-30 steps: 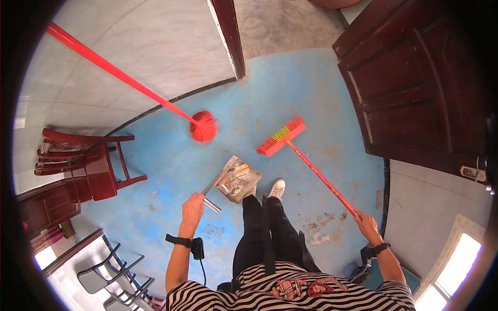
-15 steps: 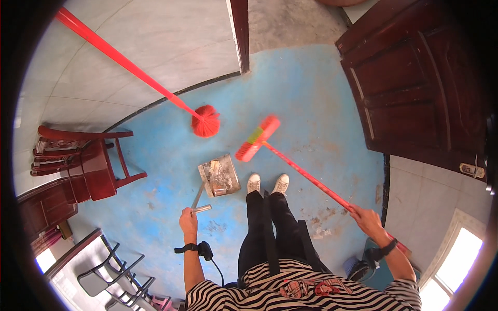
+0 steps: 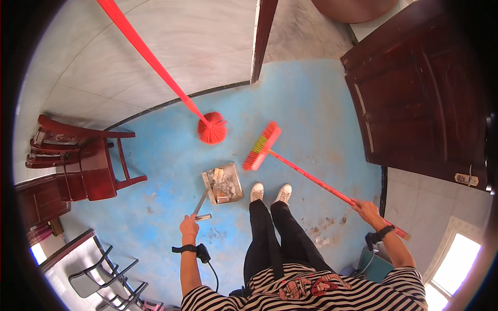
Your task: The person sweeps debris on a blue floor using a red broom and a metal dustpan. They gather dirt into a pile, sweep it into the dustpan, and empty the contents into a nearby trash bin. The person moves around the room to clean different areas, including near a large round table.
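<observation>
My left hand (image 3: 189, 227) is closed on the handle of a metal dustpan (image 3: 233, 186), which rests on the blue floor left of my shoes with dirt and small debris in it. My right hand (image 3: 367, 210) grips the long red handle of a push broom (image 3: 262, 145). The broom's red and green bristled head is just above and right of the dustpan, in front of my feet. Farther forward on the left, a round red bristle brush (image 3: 212, 133) on a long red pole stands apart from both hands.
A dark wooden chair (image 3: 98, 176) stands at the left wall, with black metal-framed chairs (image 3: 85, 282) at the lower left. A dark wooden door (image 3: 415, 98) stands open at the right beside a doorway to grey floor (image 3: 306, 41). A teal object (image 3: 379, 267) sits at the lower right.
The broom head has swung leftward toward the dustpan. The dustpan has shifted left and turned, and both my shoes now show beside it. My grip on each handle is unchanged.
</observation>
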`<state>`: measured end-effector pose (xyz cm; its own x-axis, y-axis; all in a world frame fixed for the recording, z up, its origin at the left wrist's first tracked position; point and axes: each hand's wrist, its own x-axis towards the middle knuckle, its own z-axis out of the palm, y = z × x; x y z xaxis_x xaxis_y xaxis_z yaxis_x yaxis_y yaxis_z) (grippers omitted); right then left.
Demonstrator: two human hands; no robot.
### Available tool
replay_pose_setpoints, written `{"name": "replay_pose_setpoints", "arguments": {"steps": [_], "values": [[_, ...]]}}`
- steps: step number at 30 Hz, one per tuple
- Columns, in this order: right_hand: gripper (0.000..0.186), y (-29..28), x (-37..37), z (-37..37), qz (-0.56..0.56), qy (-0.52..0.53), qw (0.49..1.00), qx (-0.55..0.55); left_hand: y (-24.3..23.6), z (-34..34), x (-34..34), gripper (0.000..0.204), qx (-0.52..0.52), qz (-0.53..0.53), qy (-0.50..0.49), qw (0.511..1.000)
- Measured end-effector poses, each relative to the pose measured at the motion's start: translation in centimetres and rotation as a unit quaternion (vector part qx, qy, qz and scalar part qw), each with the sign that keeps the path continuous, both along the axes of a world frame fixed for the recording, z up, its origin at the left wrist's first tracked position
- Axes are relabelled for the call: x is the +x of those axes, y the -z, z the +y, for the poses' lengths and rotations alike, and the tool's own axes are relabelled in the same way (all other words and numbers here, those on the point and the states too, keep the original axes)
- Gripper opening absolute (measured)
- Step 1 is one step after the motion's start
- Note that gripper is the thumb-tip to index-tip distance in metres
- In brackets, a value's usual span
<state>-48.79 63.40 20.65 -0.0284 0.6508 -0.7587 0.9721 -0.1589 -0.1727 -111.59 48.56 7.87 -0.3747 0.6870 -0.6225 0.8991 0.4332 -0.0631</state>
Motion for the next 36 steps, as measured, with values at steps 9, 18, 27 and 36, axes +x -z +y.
{"name": "replay_pose_setpoints", "arguments": {"steps": [9,18,27,36], "values": [[0.047,-8.3,1.5,-1.2,0.029,0.282,0.957,-0.068,1.8,0.3,1.3,0.018,-0.007,0.003,0.113,0.994],[0.050,1.0,0.7,9.4,0.198,0.383,0.902,0.024,-1.4,4.0,5.1,0.030,0.013,-0.041,0.162,0.986],[0.044,18.0,-3.0,26.6,0.197,0.252,0.922,0.219,-6.2,8.2,9.1,0.031,0.001,-0.072,0.071,0.995],[0.042,18.0,3.6,12.5,0.159,0.283,0.939,0.115,-5.8,11.6,10.5,0.030,0.040,-0.133,0.010,0.990]]}}
